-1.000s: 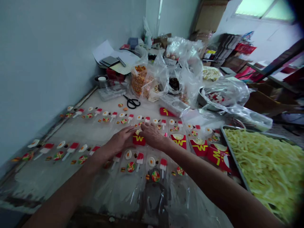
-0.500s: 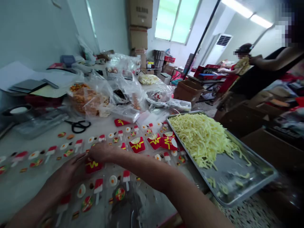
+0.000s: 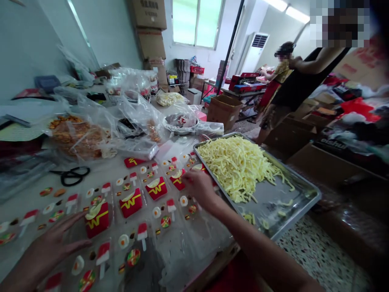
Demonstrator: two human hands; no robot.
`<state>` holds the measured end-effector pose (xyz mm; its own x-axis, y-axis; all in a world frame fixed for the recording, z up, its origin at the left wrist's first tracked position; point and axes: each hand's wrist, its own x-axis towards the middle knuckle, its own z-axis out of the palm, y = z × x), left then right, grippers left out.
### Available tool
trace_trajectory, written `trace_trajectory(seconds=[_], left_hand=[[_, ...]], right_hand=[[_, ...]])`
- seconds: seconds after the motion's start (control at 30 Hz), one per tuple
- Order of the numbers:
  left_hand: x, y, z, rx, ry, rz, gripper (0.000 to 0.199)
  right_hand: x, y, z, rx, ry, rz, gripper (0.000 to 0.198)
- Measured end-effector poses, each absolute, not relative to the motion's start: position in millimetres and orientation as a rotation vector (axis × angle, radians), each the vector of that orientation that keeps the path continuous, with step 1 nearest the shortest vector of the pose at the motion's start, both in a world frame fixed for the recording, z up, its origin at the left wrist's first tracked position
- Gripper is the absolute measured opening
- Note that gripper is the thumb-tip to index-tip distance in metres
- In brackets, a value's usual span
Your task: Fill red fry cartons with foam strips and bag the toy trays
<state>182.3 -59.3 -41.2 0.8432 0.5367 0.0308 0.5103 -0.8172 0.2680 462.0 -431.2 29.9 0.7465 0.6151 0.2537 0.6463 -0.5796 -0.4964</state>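
My left hand point(image 3: 50, 247) lies low over the plastic packs at the left, fingers stretched and thumb apart. Its fingertips reach the left edge of a small red fries carton point(image 3: 97, 224) with a yellow W-like mark and pale strips at its top. My right hand point(image 3: 200, 188) is beside another red carton point(image 3: 177, 179) near the tray, fingers curled downward; what they grip, if anything, is hidden. Two more cartons, one point(image 3: 131, 204) and another point(image 3: 156, 189), lie in the row between my hands. Clear packs point(image 3: 165, 251) hold toy-like eggs, ice pops, pizzas and burgers.
A metal tray point(image 3: 304, 211) heaped with pale yellow strips point(image 3: 234, 162) stands at the right. Black scissors point(image 3: 74, 175) and bagged pieces point(image 3: 80, 136) lie left and behind. An open cardboard box point(image 3: 225, 109) stands beyond the tray. Two people stand at the back right.
My right hand has moved from beside my left hand to the cartons by the tray. My left hand has spread, uncovering a filled carton. The view has swung right.
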Motion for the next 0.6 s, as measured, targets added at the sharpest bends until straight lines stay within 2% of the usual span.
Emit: trace_trajectory(seconds=[0.07, 0.17, 0.3, 0.37, 0.5, 0.6], left_hand=[[185.5, -69.0, -22.1, 2.72, 0.776, 0.072, 0.074], [191.6, -84.5, 4.6, 2.596, 0.774, -0.007, 0.081], [199.1, -92.1, 13.3, 2.565, 0.9, 0.155, 0.088], [202.7, -97.2, 8.7, 2.655, 0.788, 0.242, 0.087], [208.8, -110.3, -10.3, 2.83, 0.375, 0.271, 0.065], [209.3, -115.2, -27.4, 2.877, 0.352, 0.243, 0.046]], right_hand=[[483.9, -473.8, 27.5, -2.588, -0.716, -0.083, 0.025], [507.1, -499.3, 11.7, -2.785, -0.765, -0.043, 0.04], [519.3, -493.4, -4.2, -2.828, -0.811, 0.106, 0.036], [521.4, -490.5, -6.0, -2.783, -0.75, 0.232, 0.038], [527.4, -490.8, -9.9, -2.714, -0.73, 0.312, 0.04], [531.7, -492.5, -15.8, -2.567, -0.75, 0.222, 0.035]])
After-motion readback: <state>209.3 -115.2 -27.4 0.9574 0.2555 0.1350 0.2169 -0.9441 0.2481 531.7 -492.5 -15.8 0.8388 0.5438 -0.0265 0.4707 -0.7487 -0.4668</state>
